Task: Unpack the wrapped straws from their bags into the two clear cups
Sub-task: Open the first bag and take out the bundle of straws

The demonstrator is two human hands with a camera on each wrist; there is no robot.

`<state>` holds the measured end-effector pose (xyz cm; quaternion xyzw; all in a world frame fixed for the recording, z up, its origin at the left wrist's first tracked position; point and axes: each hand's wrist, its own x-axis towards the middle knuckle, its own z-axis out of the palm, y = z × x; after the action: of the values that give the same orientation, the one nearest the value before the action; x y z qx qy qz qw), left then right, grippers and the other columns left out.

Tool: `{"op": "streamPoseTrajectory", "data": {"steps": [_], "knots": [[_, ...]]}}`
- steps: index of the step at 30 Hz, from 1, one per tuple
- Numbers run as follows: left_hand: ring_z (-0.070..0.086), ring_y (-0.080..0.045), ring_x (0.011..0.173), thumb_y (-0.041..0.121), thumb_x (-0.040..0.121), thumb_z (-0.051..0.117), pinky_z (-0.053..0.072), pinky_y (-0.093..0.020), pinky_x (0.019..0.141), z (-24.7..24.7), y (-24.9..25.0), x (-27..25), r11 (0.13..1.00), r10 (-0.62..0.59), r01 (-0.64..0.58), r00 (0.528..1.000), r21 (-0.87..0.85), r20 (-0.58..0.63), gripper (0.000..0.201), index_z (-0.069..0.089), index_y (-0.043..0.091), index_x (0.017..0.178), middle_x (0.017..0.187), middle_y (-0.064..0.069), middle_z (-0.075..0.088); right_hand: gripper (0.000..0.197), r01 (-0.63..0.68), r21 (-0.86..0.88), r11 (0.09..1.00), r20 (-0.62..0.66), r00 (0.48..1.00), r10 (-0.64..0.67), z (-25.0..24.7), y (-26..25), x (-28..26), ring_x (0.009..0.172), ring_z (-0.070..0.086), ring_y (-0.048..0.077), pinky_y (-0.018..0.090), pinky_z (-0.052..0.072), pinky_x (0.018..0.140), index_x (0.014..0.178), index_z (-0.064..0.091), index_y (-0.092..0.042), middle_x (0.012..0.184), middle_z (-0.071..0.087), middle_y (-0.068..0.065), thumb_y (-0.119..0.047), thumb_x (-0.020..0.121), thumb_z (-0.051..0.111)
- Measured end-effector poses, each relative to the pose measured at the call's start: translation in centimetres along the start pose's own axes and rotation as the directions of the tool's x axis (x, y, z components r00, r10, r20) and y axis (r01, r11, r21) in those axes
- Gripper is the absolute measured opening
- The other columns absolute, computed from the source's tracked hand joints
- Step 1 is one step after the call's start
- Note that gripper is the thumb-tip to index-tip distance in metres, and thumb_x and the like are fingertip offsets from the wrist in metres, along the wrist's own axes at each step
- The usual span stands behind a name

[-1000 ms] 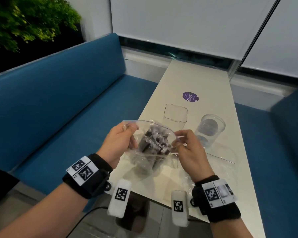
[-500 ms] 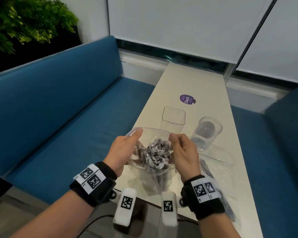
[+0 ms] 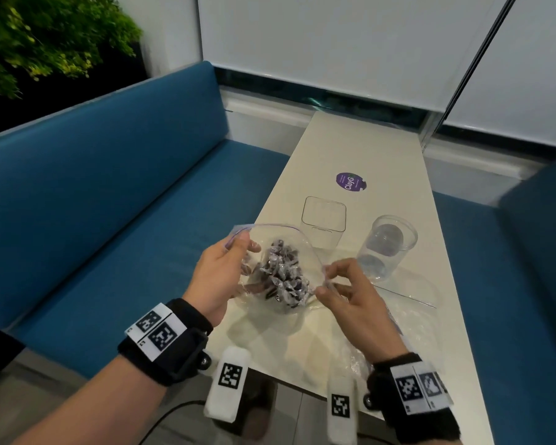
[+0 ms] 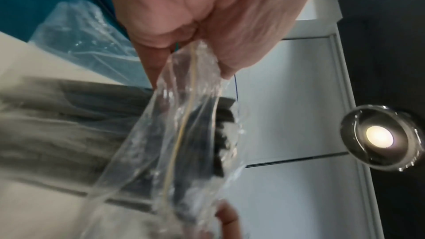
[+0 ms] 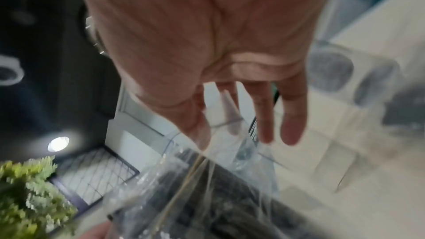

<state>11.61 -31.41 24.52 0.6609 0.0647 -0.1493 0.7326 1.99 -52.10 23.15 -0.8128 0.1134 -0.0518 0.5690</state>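
A clear zip bag point(image 3: 270, 232) full of wrapped straws point(image 3: 283, 277), their silvery purple ends up, hangs just above the near end of the white table point(image 3: 350, 146). My left hand point(image 3: 243, 244) grips the bag's left rim. My right hand point(image 3: 325, 281) pinches the right rim between thumb and forefinger, the other fingers straight. The mouth is held wide. In the left wrist view my left hand point(image 4: 207, 43) clutches the bunched bag point(image 4: 184, 134). The right wrist view shows my right hand point(image 5: 230, 115) above the bag point(image 5: 195, 188). A square clear cup point(image 3: 324, 220) and a round clear cup point(image 3: 387, 248) stand just beyond.
A second clear bag point(image 3: 408, 316) lies flat on the table under my right wrist. A purple sticker point(image 3: 351, 182) marks the table's middle. Blue benches run along the left point(image 3: 109, 203) and right point(image 3: 527, 284). A green plant point(image 3: 45, 36) is at the far left.
The bag's mouth has been drawn wider and now faces up at me, with the straw ends showing. My right hand has dropped a little and its outer fingers have spread.
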Motion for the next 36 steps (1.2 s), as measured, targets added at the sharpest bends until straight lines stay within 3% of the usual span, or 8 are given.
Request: {"op": "streamPoseTrajectory", "data": {"steps": [6,11,15,19,24,27,33,36], "knots": [[0.067,-0.039,0.098,0.05,0.096,0.054,0.052,-0.073,0.088,0.4,0.0,-0.1,0.984,-0.176,0.176,0.983,0.006,0.047,0.039,0.066,0.014,0.087,0.095,-0.012,0.068,0.039,-0.153,0.288,0.945,-0.016,0.986,0.164,0.5,0.2,0.1,0.07,0.073,0.015,0.034,0.061,0.069,0.122,0.063,-0.03,0.097,0.079,0.006,0.002,0.104,0.049],[0.071,-0.039,0.09,0.072,0.077,0.062,0.057,-0.065,0.089,0.5,0.3,0.1,0.976,-0.209,0.198,0.971,0.093,0.118,0.071,0.068,0.005,0.1,0.094,-0.019,0.074,0.007,-0.214,0.53,0.821,-0.074,0.953,0.295,1.5,0.6,1.0,0.064,0.064,0.02,0.034,0.055,0.062,0.105,0.055,-0.018,0.08,0.078,0.007,-0.015,0.104,0.061],[0.068,-0.028,0.075,0.061,0.091,0.062,0.06,-0.04,0.063,0.8,0.1,0.2,0.972,-0.144,0.131,0.988,0.195,0.053,0.056,0.059,0.012,0.064,0.075,-0.012,0.063,0.028,-0.22,0.461,0.86,-0.141,0.938,0.316,1.9,0.6,1.2,0.055,0.062,0.019,0.033,0.052,0.052,0.087,0.055,-0.017,0.071,0.071,0.005,-0.039,0.1,0.066],[0.06,-0.025,0.058,0.033,0.105,0.053,0.05,-0.026,0.042,0.6,-0.4,0.2,0.984,-0.072,0.065,0.997,0.164,0.039,0.024,0.062,0.011,0.102,0.065,-0.004,0.069,0.041,-0.088,0.279,0.956,-0.281,0.945,0.169,1.5,0.8,1.1,0.059,0.068,0.025,0.048,0.062,0.065,0.076,0.054,-0.017,0.064,0.068,0.008,-0.051,0.097,0.065],[0.063,-0.021,0.085,0.041,0.086,0.072,0.061,-0.049,0.074,-0.3,-0.2,0.1,0.989,-0.003,-0.011,0.996,0.149,0.092,0.025,0.069,0.017,0.085,0.093,-0.001,0.066,0.063,-0.067,0.117,0.991,-0.324,0.941,0.102,1.2,1.7,0.9,0.074,0.068,0.042,0.061,0.062,0.071,0.07,0.049,-0.02,0.068,0.061,0.01,-0.08,0.088,0.053],[0.067,-0.013,0.074,0.044,0.086,0.078,0.06,-0.039,0.063,0.1,0.4,-0.7,0.967,0.001,-0.057,0.976,0.247,0.22,0.034,0.068,0.017,0.104,0.081,-0.002,0.069,0.072,-0.094,0.109,0.99,-0.312,0.942,0.123,1.4,1.7,0.9,0.078,0.066,0.045,0.064,0.06,0.077,0.07,0.045,-0.016,0.068,0.06,0.014,-0.087,0.084,0.048],[0.049,-0.01,0.043,0.035,0.098,0.064,0.041,-0.03,0.062,0.8,-0.1,-0.4,0.963,0.0,-0.026,0.995,0.267,0.097,0.035,0.072,0.012,0.074,0.051,0.002,0.045,0.017,-0.024,0.071,0.997,-0.322,0.946,0.046,2.3,1.0,0.6,0.082,0.071,0.02,0.046,0.062,0.079,0.091,0.05,-0.034,0.088,0.071,0.001,-0.041,0.102,0.061],[0.045,-0.018,0.055,0.034,0.096,0.062,0.038,-0.036,0.069,0.7,-0.3,-0.2,0.982,-0.046,0.035,0.997,0.185,0.059,0.037,0.062,0.015,0.065,0.055,0.003,0.038,0.045,0.158,-0.073,0.985,-0.288,0.942,-0.173,2.3,1.5,0.1,0.103,0.066,-0.004,0.026,0.056,0.088,0.092,0.048,-0.041,0.111,0.069,-0.005,0.002,0.1,0.055]]}}
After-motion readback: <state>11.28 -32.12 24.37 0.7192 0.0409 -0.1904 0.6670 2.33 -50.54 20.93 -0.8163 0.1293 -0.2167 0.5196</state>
